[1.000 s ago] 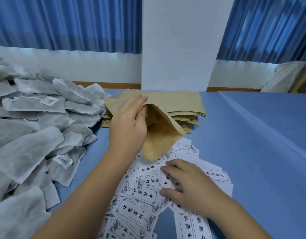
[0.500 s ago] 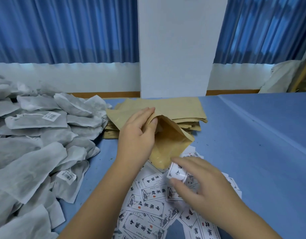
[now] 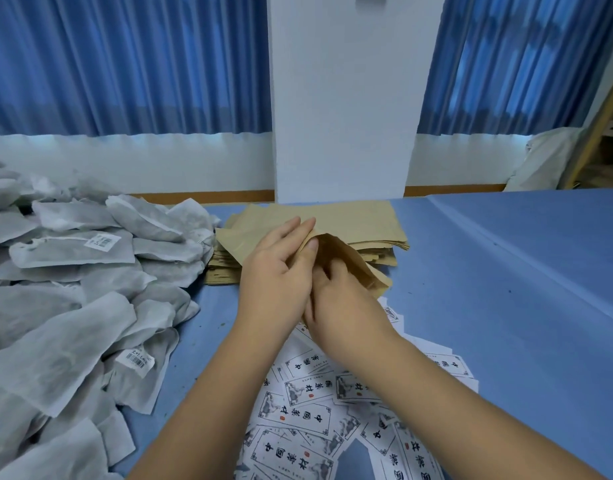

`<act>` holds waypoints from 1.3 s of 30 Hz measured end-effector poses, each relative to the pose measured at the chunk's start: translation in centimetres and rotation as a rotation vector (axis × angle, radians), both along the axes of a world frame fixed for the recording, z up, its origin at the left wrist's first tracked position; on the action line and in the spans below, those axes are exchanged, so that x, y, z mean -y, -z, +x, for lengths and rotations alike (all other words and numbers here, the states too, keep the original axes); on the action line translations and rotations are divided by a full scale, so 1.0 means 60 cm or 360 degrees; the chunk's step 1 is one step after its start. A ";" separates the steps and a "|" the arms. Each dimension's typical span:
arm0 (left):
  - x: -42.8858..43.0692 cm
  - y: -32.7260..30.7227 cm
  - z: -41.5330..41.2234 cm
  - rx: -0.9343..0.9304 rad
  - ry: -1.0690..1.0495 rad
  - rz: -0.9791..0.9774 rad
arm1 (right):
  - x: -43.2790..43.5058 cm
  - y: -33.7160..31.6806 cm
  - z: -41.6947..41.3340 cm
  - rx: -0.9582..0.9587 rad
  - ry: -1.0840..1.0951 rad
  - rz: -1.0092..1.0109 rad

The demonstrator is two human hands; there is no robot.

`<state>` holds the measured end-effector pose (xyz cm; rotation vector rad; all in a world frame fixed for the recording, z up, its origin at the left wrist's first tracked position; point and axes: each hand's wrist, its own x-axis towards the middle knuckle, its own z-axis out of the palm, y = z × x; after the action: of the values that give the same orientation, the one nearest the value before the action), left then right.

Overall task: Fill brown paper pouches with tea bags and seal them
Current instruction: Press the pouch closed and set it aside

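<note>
My left hand (image 3: 275,275) holds one brown paper pouch (image 3: 346,258) by its upper edge, thumb on the near face and fingers on the far face, pinching the paper. The pouch hangs lifted off the stack, mouth toward me, its lower corner pointing right and down above the table.

My right hand (image 3: 343,306) is pressed up against the left one, fingers curled in at the pouch opening. The fingertips are hidden by paper and by the left hand; I cannot tell whether they grip anything or merely touch the pouch.

The stack of brown paper pouches (image 3: 360,223) lies flat just behind both hands, near the white pillar (image 3: 343,116). Its edges are uneven, with several layers showing at the right side.

The heap of tea bags (image 3: 73,289) fills the left of the blue table (image 3: 506,306): grey-white sachets, overlapping, some bearing small barcode stickers. The heap touches the left edge of the pouch stack. No tea bag is in either hand.

Printed labels (image 3: 298,417), white with black characters and a small red seal, lie scattered on the table beneath my forearms, overlapping one another at various angles.

Blue curtains (image 3: 125,64) hang behind the table on both sides of the pillar.
</note>
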<state>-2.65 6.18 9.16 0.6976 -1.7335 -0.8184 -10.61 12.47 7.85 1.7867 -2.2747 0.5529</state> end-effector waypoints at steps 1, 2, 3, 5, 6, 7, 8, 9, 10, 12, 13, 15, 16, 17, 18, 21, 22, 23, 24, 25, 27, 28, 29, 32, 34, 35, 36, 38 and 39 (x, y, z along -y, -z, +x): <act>0.000 0.000 0.001 -0.0004 0.0000 0.0001 | 0.005 -0.002 -0.001 0.0028 -0.0003 0.0040; 0.000 -0.001 0.001 -0.0007 -0.0001 0.0002 | 0.009 -0.004 -0.001 0.0047 -0.0015 0.0067; 0.000 -0.002 0.002 -0.0010 -0.0003 0.0007 | 0.012 -0.007 -0.002 0.0049 -0.0029 0.0066; 0.000 -0.004 0.004 -0.0017 -0.0005 0.0014 | 0.014 -0.015 0.000 -0.0019 -0.0036 -0.0021; 0.000 -0.004 0.004 -0.0019 -0.0006 0.0014 | 0.013 -0.019 0.002 -0.0072 -0.0028 -0.0078; 0.000 -0.005 0.005 -0.0019 -0.0007 0.0014 | 0.011 -0.022 0.003 -0.0126 -0.0016 -0.0121; 0.000 -0.006 0.005 -0.0020 -0.0008 0.0014 | 0.008 -0.023 0.004 -0.0179 -0.0009 -0.0141; 0.000 -0.007 0.006 -0.0022 -0.0006 0.0013 | 0.003 -0.022 0.003 -0.0228 -0.0018 -0.0140; 0.000 -0.007 0.006 -0.0021 -0.0005 0.0010 | -0.002 -0.018 0.002 -0.0259 -0.0044 -0.0126; 0.000 -0.007 0.007 -0.0014 -0.0003 -0.0001 | -0.012 -0.009 0.000 -0.0234 -0.0150 -0.0100; -0.001 -0.007 0.007 -0.0011 -0.0004 -0.0007 | -0.016 -0.007 -0.001 -0.0183 -0.0221 -0.0101; -0.002 -0.008 0.007 -0.0007 -0.0009 -0.0019 | -0.022 -0.004 -0.006 -0.0080 -0.0338 -0.0115; -0.002 -0.008 0.007 -0.0006 -0.0010 -0.0024 | -0.023 -0.004 -0.008 -0.0065 -0.0375 -0.0103; -0.003 -0.008 0.007 -0.0004 -0.0011 -0.0029 | -0.023 -0.004 -0.012 -0.0084 -0.0401 -0.0066; -0.003 -0.008 0.007 0.0000 -0.0012 -0.0034 | -0.022 -0.005 -0.016 -0.0125 -0.0418 -0.0009; -0.004 -0.010 0.006 0.0007 -0.0006 -0.0055 | -0.017 -0.007 -0.021 -0.0297 -0.0408 0.0118; -0.004 -0.010 0.006 0.0004 -0.0002 -0.0064 | -0.014 -0.008 -0.021 -0.0354 -0.0380 0.0121; -0.004 -0.010 0.005 -0.0005 0.0004 -0.0069 | -0.010 -0.009 -0.020 -0.0399 -0.0350 0.0120; -0.005 -0.010 0.005 -0.0015 0.0012 -0.0072 | -0.005 -0.009 -0.018 -0.0429 -0.0325 0.0131; -0.005 -0.010 0.005 -0.0021 0.0021 -0.0076 | -0.001 -0.007 -0.016 -0.0443 -0.0305 0.0158; -0.006 -0.008 0.004 -0.0021 0.0036 -0.0087 | 0.007 0.000 -0.014 -0.0427 -0.0270 0.0257; -0.006 -0.006 0.003 -0.0021 0.0044 -0.0093 | 0.011 0.004 -0.014 -0.0411 -0.0254 0.0320; -0.006 -0.005 0.001 -0.0019 0.0049 -0.0099 | 0.015 0.006 -0.013 -0.0401 -0.0241 0.0378; -0.007 -0.002 -0.001 -0.0004 0.0028 -0.0149 | 0.024 0.000 -0.011 -0.0388 -0.0210 0.0529; -0.006 -0.004 0.001 0.0002 -0.0005 -0.0178 | 0.031 -0.007 -0.012 -0.0369 -0.0205 0.0570; -0.004 -0.006 0.003 0.0007 -0.0028 -0.0198 | 0.032 -0.010 -0.014 -0.0362 -0.0204 0.0575; -0.004 -0.009 0.007 0.0018 -0.0053 -0.0225 | 0.032 -0.013 -0.014 -0.0365 -0.0193 0.0594; -0.004 -0.013 0.016 0.0048 -0.0085 -0.0282 | 0.029 -0.017 -0.015 -0.0362 -0.0155 0.0667; -0.005 -0.015 0.020 0.0060 -0.0087 -0.0299 | 0.025 -0.020 -0.014 -0.0341 -0.0143 0.0668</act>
<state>-1.43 6.45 10.05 0.6337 -1.7907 -0.5990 -11.44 10.96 9.07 2.0209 -2.2885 -0.1163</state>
